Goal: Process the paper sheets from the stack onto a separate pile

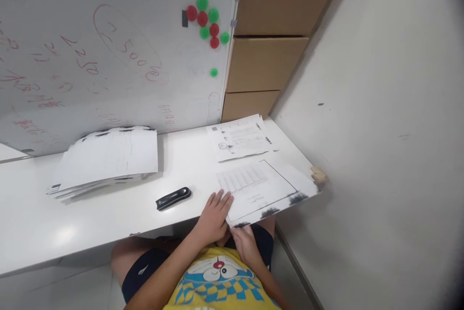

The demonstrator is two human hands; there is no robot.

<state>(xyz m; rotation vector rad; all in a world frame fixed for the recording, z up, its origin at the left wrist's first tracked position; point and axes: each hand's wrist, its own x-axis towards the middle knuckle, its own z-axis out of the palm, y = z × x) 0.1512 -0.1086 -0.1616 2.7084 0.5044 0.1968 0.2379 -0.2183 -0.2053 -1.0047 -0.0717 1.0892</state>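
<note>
A printed sheet of paper [253,201] with a table grid, a black border line and dark smudges lies at the table's right end, overhanging the front edge. My left hand [213,218] rests at its left edge, fingers stretched out with the tips touching the paper. Below the near left corner, my right hand [246,244] is closed at the sheet's front edge. Its fingertips are partly hidden beneath the paper. Left of my hands lies a black stapler [174,198]. Further back, another stack of printed sheets [241,138] carries a round stamp.
A thick paper stack [112,157] sits on the left of the white table [87,218]. Behind stands a whiteboard [145,24] with red writing and several red and green magnets [202,2]. Brown boxes [266,63] are piled beside it. A white wall [380,155] bounds the right side.
</note>
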